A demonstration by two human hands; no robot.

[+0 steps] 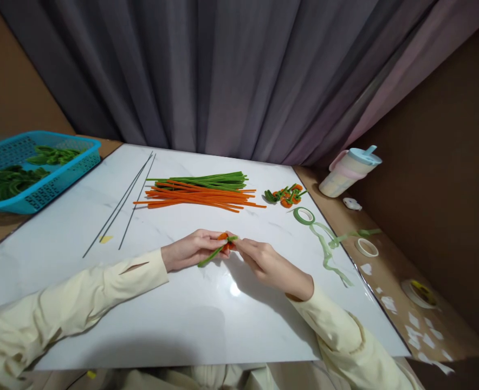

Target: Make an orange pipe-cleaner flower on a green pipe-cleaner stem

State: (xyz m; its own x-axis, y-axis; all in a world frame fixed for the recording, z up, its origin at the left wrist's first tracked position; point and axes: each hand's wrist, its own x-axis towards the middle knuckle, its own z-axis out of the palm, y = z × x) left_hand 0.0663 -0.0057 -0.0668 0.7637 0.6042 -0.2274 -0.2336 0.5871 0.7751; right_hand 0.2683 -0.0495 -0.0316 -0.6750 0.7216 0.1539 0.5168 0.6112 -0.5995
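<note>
A small orange-and-green piece of fuzzy pipe cleaner, with a green stem slanting down to its left, is held just above the glossy white marbled tabletop, between the person's two hands. The left hand is nearly closed, thumb and fingers pinching the orange part; the right hand is curled, its fingertips pinched together at the piece's green upper end. Beyond them lies a loose bundle of straight orange pipe cleaners, with a bundle of green pipe cleaners along its far side. Right of these sits a cluster of small orange-and-green fuzzy shapes, near a roll of green tape. Three thin dark rods lie to the left, short of a bright blue plastic basket holding green fuzzy pieces. A pale lidded cup stands at the far right, and grey-purple curtains hang behind.
</note>
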